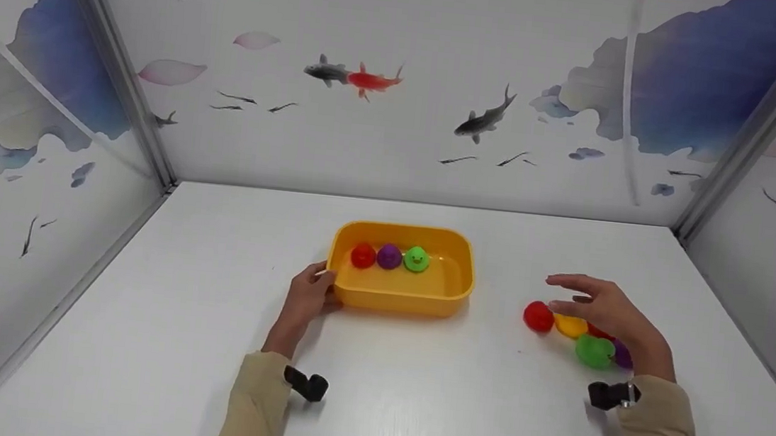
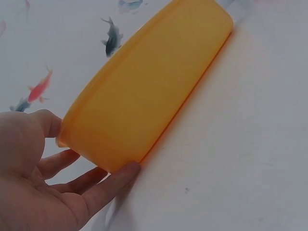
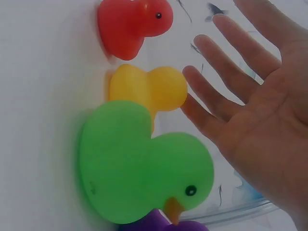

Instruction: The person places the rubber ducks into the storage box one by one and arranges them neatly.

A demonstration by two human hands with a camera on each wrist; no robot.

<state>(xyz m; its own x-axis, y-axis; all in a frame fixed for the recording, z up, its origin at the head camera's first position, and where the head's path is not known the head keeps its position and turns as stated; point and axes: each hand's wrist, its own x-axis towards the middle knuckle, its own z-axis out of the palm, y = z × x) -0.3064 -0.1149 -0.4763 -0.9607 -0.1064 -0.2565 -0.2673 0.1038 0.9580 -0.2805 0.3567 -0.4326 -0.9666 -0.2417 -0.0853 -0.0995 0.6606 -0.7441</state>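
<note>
Head view: smooth white tabletop [image 1: 399, 397], faint streaks and a pale sheen toward the near side. White panels enclose it at back and both sides; the back panel [image 1: 400, 162] bears printed black and red fish, pink petals and blue ink-wash leaves. Grey metal posts, left [image 1: 116, 56] and right [image 1: 764, 119], stand at the back corners.

Rounded rectangular yellow plastic basin [image 1: 394, 303] sits upright near mid-table. Inside, toward its back wall, a row of three small glossy toys: red [image 1: 363, 255], purple [image 1: 389, 256], green with a duck face [image 1: 417, 258]. Left hand [image 1: 307, 299] grips the basin's left end; left wrist view shows one digit at the rim and a fingertip at the bottom edge.

Right hand [image 1: 603, 310]: fingers apart, nothing held, above a cluster of glossy toy ducks on the tabletop. Identified: red duck [image 1: 538, 317], yellow duck [image 1: 570, 327], green duck [image 1: 594, 352]; a purple toy [image 1: 623, 355] and another red toy [image 1: 600, 332] are partly hidden. Contact with the yellow duck: cannot tell. Both sleeves beige.
</note>
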